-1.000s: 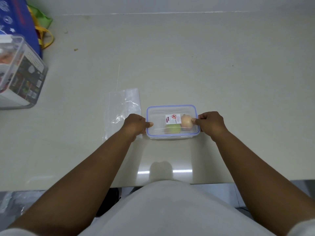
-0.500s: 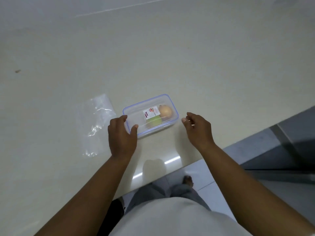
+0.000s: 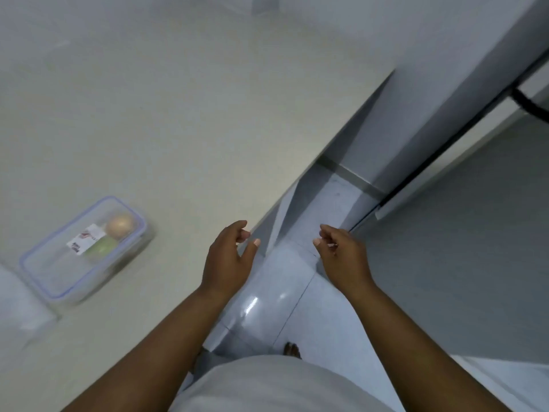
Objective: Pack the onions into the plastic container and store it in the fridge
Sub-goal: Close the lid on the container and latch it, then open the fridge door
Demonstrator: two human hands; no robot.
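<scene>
The clear plastic container (image 3: 83, 248) with a blue-rimmed lid sits closed on the cream counter (image 3: 178, 114) at the lower left. Inside it I see a pale onion (image 3: 120, 225) and a greenish item under a white label. My left hand (image 3: 230, 258) hovers over the counter's edge, well to the right of the container, fingers apart and empty. My right hand (image 3: 341, 257) is off the counter, over the floor, fingers loosely curled and empty. A grey fridge (image 3: 475, 233) stands at the right, its doors closed.
A clear plastic bag (image 3: 17, 298) lies at the far left edge of the counter. A glossy tiled floor (image 3: 282, 298) fills the gap between counter and fridge, with a bare foot (image 3: 292, 350) visible. A black cable (image 3: 531, 107) hangs at the upper right.
Both hands have let go of the container and moved right, off it. My view has swung right from the counter toward the fridge, so the container now lies at the lower left.
</scene>
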